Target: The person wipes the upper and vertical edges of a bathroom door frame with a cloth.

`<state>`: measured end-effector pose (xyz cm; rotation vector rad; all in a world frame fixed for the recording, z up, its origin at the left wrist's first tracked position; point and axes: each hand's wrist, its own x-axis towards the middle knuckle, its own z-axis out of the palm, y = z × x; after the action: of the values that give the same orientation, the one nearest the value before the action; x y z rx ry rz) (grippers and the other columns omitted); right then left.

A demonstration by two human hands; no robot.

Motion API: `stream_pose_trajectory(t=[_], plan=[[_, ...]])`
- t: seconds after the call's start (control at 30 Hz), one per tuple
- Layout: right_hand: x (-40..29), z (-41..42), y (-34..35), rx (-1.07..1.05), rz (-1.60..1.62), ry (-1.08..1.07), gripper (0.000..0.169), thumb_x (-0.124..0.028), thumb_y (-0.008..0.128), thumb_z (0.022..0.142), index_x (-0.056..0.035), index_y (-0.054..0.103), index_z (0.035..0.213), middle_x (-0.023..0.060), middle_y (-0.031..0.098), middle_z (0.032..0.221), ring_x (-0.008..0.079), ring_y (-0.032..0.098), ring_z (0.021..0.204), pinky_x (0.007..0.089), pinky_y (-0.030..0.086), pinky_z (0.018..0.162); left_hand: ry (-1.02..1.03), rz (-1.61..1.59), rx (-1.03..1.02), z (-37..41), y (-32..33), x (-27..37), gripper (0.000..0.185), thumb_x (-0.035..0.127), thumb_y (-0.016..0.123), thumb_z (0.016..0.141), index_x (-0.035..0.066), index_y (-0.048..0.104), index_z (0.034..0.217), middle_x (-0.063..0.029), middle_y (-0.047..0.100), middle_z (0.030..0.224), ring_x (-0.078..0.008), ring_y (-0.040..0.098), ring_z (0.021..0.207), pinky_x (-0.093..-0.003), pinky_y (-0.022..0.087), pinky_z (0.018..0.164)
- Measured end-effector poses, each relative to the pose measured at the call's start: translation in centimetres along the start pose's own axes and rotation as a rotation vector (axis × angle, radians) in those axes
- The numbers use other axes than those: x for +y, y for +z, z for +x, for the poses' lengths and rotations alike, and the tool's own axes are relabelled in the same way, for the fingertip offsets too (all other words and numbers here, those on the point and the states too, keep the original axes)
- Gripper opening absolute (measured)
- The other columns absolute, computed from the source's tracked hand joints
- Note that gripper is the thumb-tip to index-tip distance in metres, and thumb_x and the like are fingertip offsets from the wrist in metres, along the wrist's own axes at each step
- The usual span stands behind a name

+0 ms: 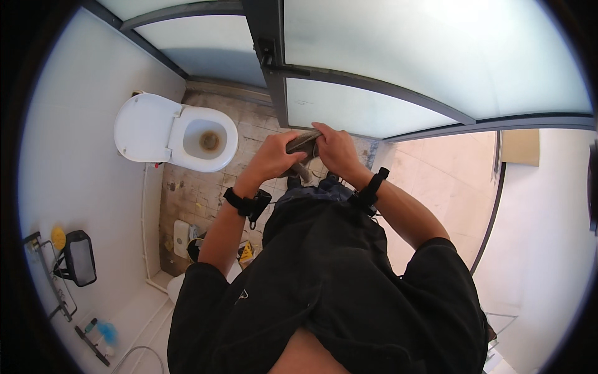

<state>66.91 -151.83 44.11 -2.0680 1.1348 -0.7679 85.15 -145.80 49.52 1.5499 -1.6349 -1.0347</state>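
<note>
A grey-brown cloth (303, 141) is stretched between my two hands in front of my waist, above the tiled floor. My left hand (275, 156) grips its left part, with the thumb lying over it. The other end is pinched by my right hand (337, 148), with the fingers bent over the edge. Part of the cloth hangs down in folds below my hands. Both wrists carry black straps with small devices. Close beyond my hands stands a framed frosted-glass door (359, 103) with a dark lever handle (285, 70).
To the left is a white toilet (233, 140) with its lid up. A white box-like item (181, 238) and a yellow-and-black package (245, 252) lie on the stained tiles (205, 191). Wall racks (58, 290) are at the far left. A doorway with pale floor (434, 187) opens on the right.
</note>
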Motion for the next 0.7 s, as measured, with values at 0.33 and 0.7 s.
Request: stream_pose_trajectory(t=[0.33,0.7], plan=[[-1.1,-0.2,-1.3,0.017,0.369,0.391,0.026,-0.010,0.050,0.097,-0.0002,0.063,0.118,0.0135,0.071,0.074,0.0224,0.070,0.067,0.0374,0.056,0.066,0.032,0.765,0.500,0.1,0.7,-3.6,0.029,0.012,0.072,0.086,0.003,0.068,0.113,-0.0190,0.066,0.099,-0.0341,0.066,0.093,-0.0460,0.052,0.083],[2.6,4.0,-1.2,0.287,-0.042,-0.171,0.046,0.000,0.057,0.091,-0.0070,0.055,0.137,0.0222,0.058,0.127,0.0445,0.054,0.118,0.0482,0.046,0.100,0.074,-0.326,0.912,10.3,5.1,-7.5,0.020,0.003,0.055,0.099,0.001,0.055,0.119,-0.0174,0.064,0.110,-0.0310,0.067,0.098,-0.0365,0.053,0.082]])
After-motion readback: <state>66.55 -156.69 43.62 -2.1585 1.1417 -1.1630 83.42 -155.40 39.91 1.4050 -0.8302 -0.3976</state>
